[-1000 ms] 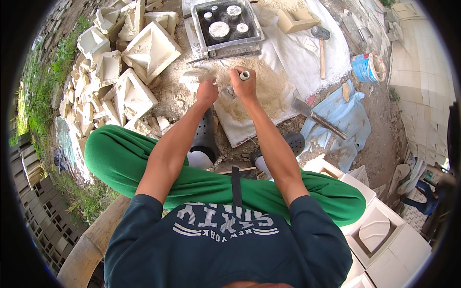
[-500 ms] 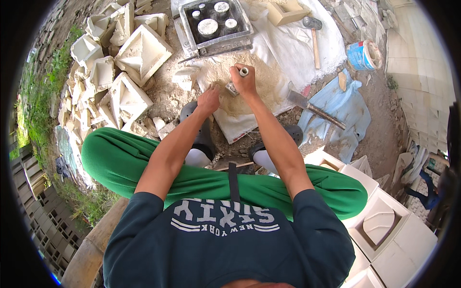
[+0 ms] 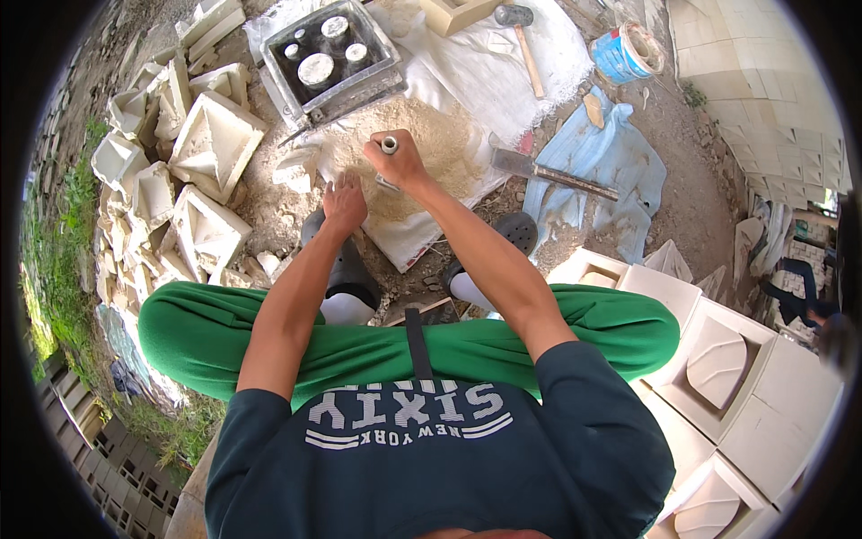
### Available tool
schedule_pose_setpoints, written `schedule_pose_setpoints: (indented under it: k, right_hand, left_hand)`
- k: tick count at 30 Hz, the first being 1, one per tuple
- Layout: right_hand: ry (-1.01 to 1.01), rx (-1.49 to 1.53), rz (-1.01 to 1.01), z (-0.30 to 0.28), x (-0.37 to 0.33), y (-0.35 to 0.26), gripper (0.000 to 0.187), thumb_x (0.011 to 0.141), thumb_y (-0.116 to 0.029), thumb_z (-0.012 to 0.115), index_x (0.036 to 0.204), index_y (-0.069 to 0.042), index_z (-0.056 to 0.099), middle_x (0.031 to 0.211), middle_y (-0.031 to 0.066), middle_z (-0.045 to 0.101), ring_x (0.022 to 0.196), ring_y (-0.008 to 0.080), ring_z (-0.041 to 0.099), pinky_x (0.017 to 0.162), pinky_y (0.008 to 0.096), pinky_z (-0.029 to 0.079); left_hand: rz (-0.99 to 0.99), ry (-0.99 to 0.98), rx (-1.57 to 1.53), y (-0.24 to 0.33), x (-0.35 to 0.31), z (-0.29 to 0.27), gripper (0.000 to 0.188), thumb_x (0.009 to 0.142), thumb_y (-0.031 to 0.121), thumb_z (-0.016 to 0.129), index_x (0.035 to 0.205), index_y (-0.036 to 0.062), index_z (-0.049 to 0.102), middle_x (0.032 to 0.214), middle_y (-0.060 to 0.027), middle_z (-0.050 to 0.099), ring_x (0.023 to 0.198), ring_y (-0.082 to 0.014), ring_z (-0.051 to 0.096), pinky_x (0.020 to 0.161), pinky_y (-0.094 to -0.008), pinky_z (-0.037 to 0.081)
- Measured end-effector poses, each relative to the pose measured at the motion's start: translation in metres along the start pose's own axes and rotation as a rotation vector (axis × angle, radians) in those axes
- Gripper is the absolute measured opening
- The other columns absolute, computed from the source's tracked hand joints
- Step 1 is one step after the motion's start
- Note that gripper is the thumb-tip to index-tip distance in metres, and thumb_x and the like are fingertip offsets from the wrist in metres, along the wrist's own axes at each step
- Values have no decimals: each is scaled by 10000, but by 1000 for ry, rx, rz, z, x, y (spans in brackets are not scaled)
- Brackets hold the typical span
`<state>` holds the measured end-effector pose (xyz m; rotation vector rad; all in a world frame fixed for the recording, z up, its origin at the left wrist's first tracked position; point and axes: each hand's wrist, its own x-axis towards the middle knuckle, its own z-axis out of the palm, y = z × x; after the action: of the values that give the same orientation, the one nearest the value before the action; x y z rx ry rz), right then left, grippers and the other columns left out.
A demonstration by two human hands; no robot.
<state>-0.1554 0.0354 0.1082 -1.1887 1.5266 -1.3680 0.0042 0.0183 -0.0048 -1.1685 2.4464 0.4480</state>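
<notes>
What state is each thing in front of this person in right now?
Metal pipe: upright, gripped in the right hand.
Left hand: open, fingers spread on the sand pile.
Metal mould box: open-topped, round pieces inside.
Hammer: lying unused on the white sheet.
Blue bucket: upright, open.

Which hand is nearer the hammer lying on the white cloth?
Right. The right hand grips a short pipe nearer the hammer; the left hand rests farther away on the sand.

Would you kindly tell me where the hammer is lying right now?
In the head view, the hammer lies at the top, right of centre, on the white cloth, between the dark metal mould and the blue bucket.
</notes>
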Motion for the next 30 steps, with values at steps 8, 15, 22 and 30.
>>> schedule_pose_setpoints:
  k: [8,15,22,30]
  right_hand:
    - [167,9,-153,-11,-55,-6,294,784,-101,556,549,12,420,471,40,319,493,50,322,432,315,259]
    - [93,64,52,-22,-28,-2,310,792,-99,564,537,3,420,473,-14,337,486,40,335,428,310,260]
    - [220,-30,-43,-21,-72,-9,309,800,-101,571,551,18,430,464,49,332,477,45,337,419,317,258]
    - [435,265,94,-60,-68,19,342,830,-64,550,515,-64,419,506,-49,414,451,45,360,415,275,269]
  left_hand:
    - [175,-199,24,4,-1,-26,514,860,145,479,1372,93,482,1370,-132,538,1333,-275,448,1107,-473,303]
    - [115,200,-59,17,-16,7,520,860,158,485,1344,-32,461,1378,-216,496,1322,-327,443,1063,-405,375]
    - [62,23,-116,44,-37,43,697,880,227,492,1450,-91,248,1536,-243,242,1429,-379,234,1153,-441,229]
    - [-58,-22,-311,71,-43,33,912,852,362,595,1447,-149,128,1511,-362,146,1434,-459,142,1174,-471,170]
